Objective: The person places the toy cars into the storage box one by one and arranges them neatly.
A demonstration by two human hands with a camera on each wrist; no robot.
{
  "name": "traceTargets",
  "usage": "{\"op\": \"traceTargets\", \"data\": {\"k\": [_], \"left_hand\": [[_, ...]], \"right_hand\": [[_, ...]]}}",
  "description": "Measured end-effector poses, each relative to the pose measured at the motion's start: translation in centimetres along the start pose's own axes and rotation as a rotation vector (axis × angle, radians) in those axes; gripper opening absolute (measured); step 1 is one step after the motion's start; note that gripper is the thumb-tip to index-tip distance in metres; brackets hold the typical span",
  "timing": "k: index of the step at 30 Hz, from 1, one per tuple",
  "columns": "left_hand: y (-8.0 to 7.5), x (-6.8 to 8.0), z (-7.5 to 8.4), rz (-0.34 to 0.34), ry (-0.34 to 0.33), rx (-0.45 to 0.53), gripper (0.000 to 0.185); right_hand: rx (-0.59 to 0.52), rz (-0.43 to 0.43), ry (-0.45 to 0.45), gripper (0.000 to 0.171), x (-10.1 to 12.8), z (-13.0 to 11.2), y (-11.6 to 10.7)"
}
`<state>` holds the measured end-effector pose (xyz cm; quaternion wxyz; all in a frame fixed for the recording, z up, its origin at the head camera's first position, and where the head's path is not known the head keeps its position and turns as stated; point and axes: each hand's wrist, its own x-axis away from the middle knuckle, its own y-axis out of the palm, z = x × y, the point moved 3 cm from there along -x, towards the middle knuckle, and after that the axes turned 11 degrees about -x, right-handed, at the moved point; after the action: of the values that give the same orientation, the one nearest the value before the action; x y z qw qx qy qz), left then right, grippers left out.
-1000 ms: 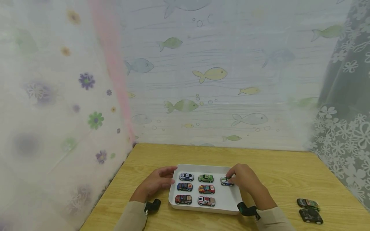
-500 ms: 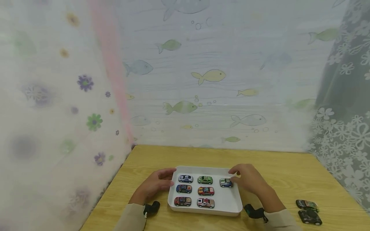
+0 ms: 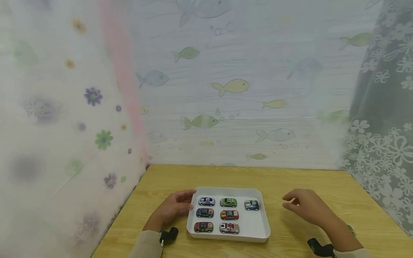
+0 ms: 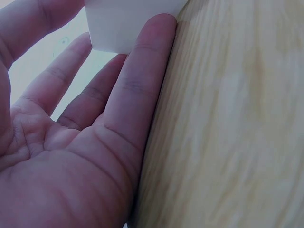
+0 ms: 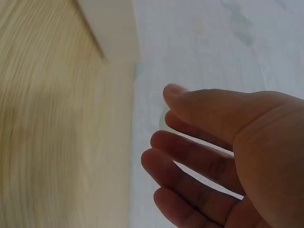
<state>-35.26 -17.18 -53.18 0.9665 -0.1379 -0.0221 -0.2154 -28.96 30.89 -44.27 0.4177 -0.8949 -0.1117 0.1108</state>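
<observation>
Your right hand (image 3: 304, 208) hovers empty, fingers loosely curled, with the small white-and-blue toy car (image 3: 251, 205) at its nine o'clock, lying lengthwise left to right in the shallow white plastic tray (image 3: 262, 229). Your left hand (image 3: 175, 208) rests flat-fingered against the tray's nine o'clock wall, farther from that car.

The room has soft, even light that seems to come from above and a little from the front — no hard shadows anywhere. Under the white tray (image 3: 258, 234) there is only a thin, pale shadow on the wooden table (image 3: 322, 186). The head view is rather hazy; the sheer curtains (image 3: 58, 125) at both sides look washed out and smeared near the edges. In the left wrist view the left hand (image 4: 71, 142) is very close, dim and purplish, but the skin lines are quite sharp. In the right wrist view the right hand (image 5: 228, 152) is soft, and the wood grain is streaked with motion blur — the background there is pale and out of focus.
</observation>
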Motion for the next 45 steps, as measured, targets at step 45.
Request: {"op": "traceTargets", "data": {"k": [45], "left_hand": [[0.3,0.0,-0.1,-0.010,0.010,-0.005,0.063]], "right_hand": [[0.071,-0.158,0.463,0.049,9.0,14.0,-5.6]]}}
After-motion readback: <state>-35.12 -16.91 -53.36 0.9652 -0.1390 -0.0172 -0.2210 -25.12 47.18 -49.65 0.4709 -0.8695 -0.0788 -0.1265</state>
